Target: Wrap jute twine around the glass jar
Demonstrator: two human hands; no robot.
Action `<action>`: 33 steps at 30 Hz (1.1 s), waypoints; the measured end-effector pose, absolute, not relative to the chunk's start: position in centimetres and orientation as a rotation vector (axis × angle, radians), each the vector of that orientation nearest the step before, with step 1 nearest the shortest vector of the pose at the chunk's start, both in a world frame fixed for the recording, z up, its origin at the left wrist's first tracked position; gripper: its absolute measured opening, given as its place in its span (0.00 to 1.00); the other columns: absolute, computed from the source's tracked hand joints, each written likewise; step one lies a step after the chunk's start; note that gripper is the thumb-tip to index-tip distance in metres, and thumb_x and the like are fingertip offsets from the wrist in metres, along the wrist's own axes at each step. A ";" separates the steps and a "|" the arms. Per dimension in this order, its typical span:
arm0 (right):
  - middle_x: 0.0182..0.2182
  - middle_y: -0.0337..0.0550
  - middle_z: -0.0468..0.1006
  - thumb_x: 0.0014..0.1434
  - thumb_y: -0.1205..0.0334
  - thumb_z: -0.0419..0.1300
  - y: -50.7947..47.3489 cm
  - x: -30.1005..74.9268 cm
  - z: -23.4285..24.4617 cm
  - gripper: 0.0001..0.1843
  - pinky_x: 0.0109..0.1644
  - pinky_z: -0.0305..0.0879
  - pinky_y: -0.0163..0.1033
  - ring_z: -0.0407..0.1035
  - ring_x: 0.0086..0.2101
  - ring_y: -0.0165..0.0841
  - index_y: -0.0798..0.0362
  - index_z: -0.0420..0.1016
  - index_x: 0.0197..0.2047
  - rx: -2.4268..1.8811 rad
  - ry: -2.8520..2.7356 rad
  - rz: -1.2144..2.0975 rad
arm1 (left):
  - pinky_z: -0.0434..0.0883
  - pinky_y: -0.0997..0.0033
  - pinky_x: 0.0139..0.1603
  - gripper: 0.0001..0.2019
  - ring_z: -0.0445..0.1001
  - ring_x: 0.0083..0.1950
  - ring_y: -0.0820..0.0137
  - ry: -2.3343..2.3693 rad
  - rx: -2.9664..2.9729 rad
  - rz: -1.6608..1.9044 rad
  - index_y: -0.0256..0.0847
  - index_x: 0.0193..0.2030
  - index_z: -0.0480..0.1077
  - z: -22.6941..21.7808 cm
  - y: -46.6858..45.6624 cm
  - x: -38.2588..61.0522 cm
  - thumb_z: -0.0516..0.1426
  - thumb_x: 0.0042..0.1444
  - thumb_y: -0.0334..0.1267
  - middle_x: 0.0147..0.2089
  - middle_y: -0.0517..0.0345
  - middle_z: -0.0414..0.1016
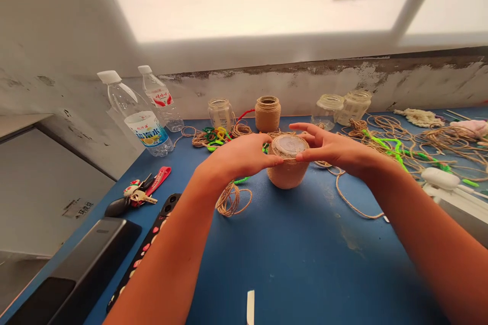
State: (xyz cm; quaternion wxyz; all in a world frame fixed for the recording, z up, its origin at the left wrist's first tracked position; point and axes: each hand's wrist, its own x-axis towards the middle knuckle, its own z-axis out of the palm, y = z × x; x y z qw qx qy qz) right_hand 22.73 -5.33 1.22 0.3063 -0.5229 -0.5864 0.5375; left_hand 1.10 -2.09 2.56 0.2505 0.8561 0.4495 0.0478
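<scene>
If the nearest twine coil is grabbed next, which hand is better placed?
Probably the left hand: the twine coil lies close to it, while the right hand is across the wrapped jar.

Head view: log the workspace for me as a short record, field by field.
between the hands: twine-wrapped jar, clear round face up
left hand: on the jar's left side
right hand: on its right side, thumb at the top edge
behind: second wrapped jar; glass jars
twine: small coil front-left; loose tangle at right
left side: two plastic bottles, keys
</scene>
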 end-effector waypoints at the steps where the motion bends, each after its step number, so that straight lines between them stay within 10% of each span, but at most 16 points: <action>1: 0.59 0.45 0.76 0.51 0.65 0.67 -5.3 22.8 1.2 0.45 0.65 0.61 0.49 0.68 0.59 0.44 0.47 0.54 0.69 -1.379 -1.549 1.429 | 0.69 0.71 0.43 0.24 0.76 0.48 0.60 1.226 2.330 0.123 0.49 0.56 0.71 2.5 -2.1 1.1 0.55 0.55 0.56 0.53 0.57 0.79; 21: 0.58 0.44 0.76 0.52 0.61 0.68 -5.2 22.1 0.8 0.42 0.64 0.64 0.49 0.69 0.58 0.44 0.46 0.57 0.67 -1.384 -1.639 1.346 | 0.65 0.70 0.33 0.21 0.74 0.35 0.64 1.242 2.367 0.024 0.46 0.43 0.78 3.2 -2.3 0.8 0.52 0.56 0.57 0.38 0.57 0.80; 33: 0.60 0.46 0.73 0.50 0.59 0.69 -5.0 22.5 0.4 0.45 0.65 0.61 0.51 0.68 0.59 0.46 0.45 0.55 0.68 -1.408 -1.632 1.306 | 0.49 0.69 0.24 0.18 0.52 0.23 0.75 1.309 2.184 0.131 0.41 0.21 0.59 3.9 -2.4 0.1 0.56 0.53 0.51 0.22 0.64 0.55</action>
